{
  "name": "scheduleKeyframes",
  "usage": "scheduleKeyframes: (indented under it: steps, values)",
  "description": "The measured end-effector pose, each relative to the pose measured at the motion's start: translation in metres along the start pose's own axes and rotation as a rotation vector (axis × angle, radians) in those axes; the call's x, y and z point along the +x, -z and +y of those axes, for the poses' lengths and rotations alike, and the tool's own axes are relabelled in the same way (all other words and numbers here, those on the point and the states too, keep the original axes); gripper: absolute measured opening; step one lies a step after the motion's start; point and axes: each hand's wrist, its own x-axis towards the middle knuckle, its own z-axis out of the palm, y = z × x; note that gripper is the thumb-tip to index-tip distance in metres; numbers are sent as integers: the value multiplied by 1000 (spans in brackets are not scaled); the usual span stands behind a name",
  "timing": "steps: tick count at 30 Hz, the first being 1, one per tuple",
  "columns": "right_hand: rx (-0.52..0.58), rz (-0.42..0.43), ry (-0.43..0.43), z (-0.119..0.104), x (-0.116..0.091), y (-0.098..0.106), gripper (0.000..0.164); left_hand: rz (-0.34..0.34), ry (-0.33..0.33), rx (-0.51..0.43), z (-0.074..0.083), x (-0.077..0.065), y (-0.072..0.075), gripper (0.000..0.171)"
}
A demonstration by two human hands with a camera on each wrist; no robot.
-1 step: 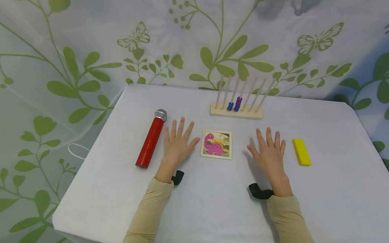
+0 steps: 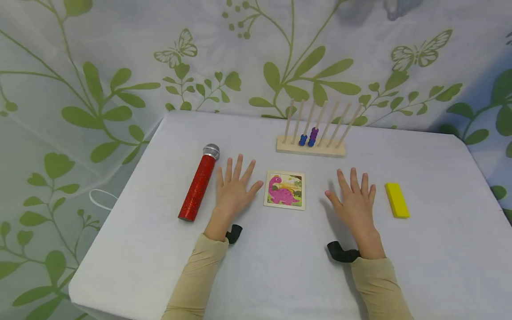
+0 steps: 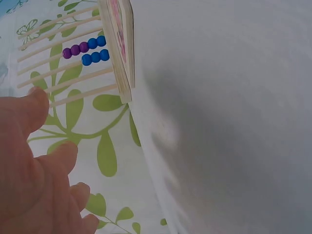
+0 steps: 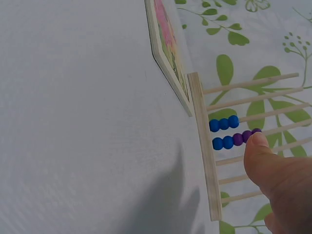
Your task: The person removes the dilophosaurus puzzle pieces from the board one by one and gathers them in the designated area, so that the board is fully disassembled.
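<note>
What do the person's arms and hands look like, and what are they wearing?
The left sleeve and right sleeve are plain beige, with soft wrinkles. The left hand and right hand wear no gloves or rings. A bent black piece sticks out at each wrist, on the thumb side.

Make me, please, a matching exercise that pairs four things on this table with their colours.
Things:
1. Microphone
2. Picture tile
3. Small block
4. Rod stand

Colours:
A. Yellow all over
B. Pale wood, bearing blue and purple beads
C. A pink figure inside a pale border
D. Red and silver

Right pairs: 1-D, 2-C, 3-A, 4-B.
</note>
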Motion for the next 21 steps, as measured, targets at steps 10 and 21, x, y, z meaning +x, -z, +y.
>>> scheduleKeyframes:
  steps: [10,21]
  values:
    - [40,-81,109,-20,13,-1,64,-118,-38,-49,12,0,4,70]
    - [209,-425,300,-80,78,-19,40,-369,-69,-118,30,14,0,101]
